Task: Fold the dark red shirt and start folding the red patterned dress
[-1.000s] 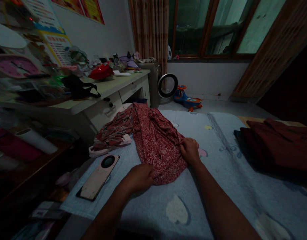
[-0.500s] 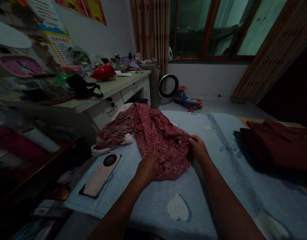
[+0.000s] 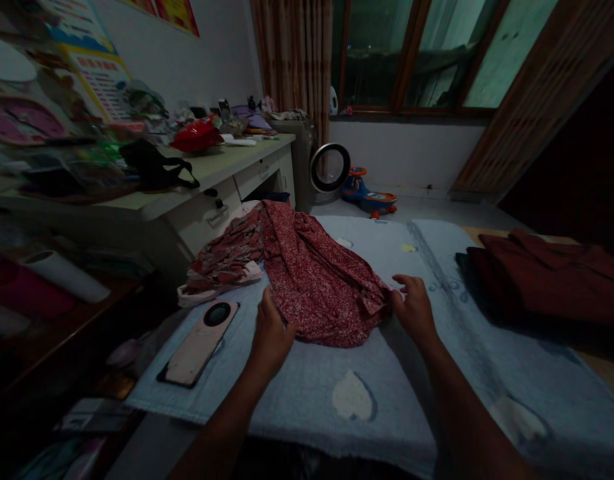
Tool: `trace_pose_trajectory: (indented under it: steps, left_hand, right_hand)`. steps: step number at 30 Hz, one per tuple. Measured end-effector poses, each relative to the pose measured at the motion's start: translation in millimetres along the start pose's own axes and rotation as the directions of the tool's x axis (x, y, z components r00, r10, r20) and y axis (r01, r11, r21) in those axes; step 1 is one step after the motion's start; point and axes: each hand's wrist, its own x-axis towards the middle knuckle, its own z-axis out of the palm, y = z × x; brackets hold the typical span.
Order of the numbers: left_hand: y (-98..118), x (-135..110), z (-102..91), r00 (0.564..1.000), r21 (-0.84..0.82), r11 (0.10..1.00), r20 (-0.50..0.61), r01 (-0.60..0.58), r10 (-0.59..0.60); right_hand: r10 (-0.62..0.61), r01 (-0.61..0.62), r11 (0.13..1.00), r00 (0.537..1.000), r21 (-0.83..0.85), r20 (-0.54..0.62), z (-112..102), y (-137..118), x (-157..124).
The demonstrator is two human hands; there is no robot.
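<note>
A red speckled garment (image 3: pixel 319 277) lies crumpled on a light blue towel (image 3: pixel 377 373) spread over the surface in front of me. My left hand (image 3: pixel 271 330) rests at the garment's near left edge, fingers pressed against the cloth. My right hand (image 3: pixel 413 308) is at the garment's right edge, fingers curled on the fabric there. Under the garment's far left side lies another red and grey patterned cloth (image 3: pixel 225 257).
A pink phone (image 3: pixel 199 342) lies on the towel's left part. Folded dark red clothes (image 3: pixel 547 280) sit at the right. A cluttered desk (image 3: pixel 201 180) stands to the left, with a ring fan (image 3: pixel 329 169) and a toy car (image 3: pixel 369 195) on the floor behind.
Both hands moved apart along the garment's near end, the left to its left edge and the right to its right edge, spreading the cloth wider. The view tilted slightly.
</note>
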Motion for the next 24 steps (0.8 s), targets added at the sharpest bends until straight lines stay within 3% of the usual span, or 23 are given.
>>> trace_pose_trajectory:
  steps: [2, 3, 5, 7, 9, 12, 17, 19, 22, 24]
  left_hand:
    - [8.7, -1.7, -4.1, 0.992, 0.179, 0.982, -0.1, -0.057, 0.075]
    - [13.8, -2.2, -5.4, 0.986, 0.241, 0.963, -0.084, -0.122, 0.146]
    - [23.3, -2.7, -5.7, 0.946, 0.247, 0.913, 0.093, -0.325, 0.311]
    - [29.9, -3.0, -3.0, 0.859, 0.129, 0.876, 0.306, -0.464, 0.41]
    - [33.3, -3.4, 1.2, 0.797, 0.033, 0.881, 0.442, -0.473, 0.411]
    - [35.5, -5.0, 5.7, 0.778, 0.051, 0.898, 0.523, -0.437, 0.349]
    - [36.4, -12.3, 4.9, 0.844, 0.247, 0.854, 0.422, -0.459, 0.332]
    - [34.8, -16.9, 3.7, 0.846, 0.3, 0.827, 0.415, -0.475, 0.335]
    - [31.6, -22.4, -0.7, 0.777, 0.23, 0.817, 0.517, -0.529, 0.358]
    - [30.6, -22.6, -6.4, 0.72, 0.099, 0.844, 0.58, -0.527, 0.381]
  right_hand:
    - [-0.146, 0.152, 0.988, 0.98, -0.038, 0.135, 2.4, -10.4, -8.0]
    - [-0.194, 0.208, 0.977, 0.955, -0.041, 0.225, 4.8, -15.4, -12.1]
    - [-0.233, 0.27, 0.961, 0.905, -0.058, 0.355, 11.5, -21.9, -19.5]
    - [-0.198, 0.251, 0.964, 0.904, -0.094, 0.378, 18.6, -21.9, -24.9]
    - [-0.139, 0.184, 0.977, 0.929, -0.104, 0.342, 22.6, -16.4, -27.6]
    - [-0.098, 0.11, 0.994, 0.94, -0.019, 0.326, 16.4, -5.7, -27.4]
    - [-0.055, -0.042, 0.977, 0.898, 0.21, 0.436, -23.1, -1.5, -27.8]
    - [-0.059, -0.095, 0.951, 0.879, 0.295, 0.473, -39.9, -2.9, -30.2]
    - [-0.038, -0.174, 0.927, 0.838, 0.333, 0.545, -56.4, -2.3, -34.9]
    - [0.048, -0.191, 0.95, 0.873, 0.249, 0.486, -60.1, 1.0, -37.6]
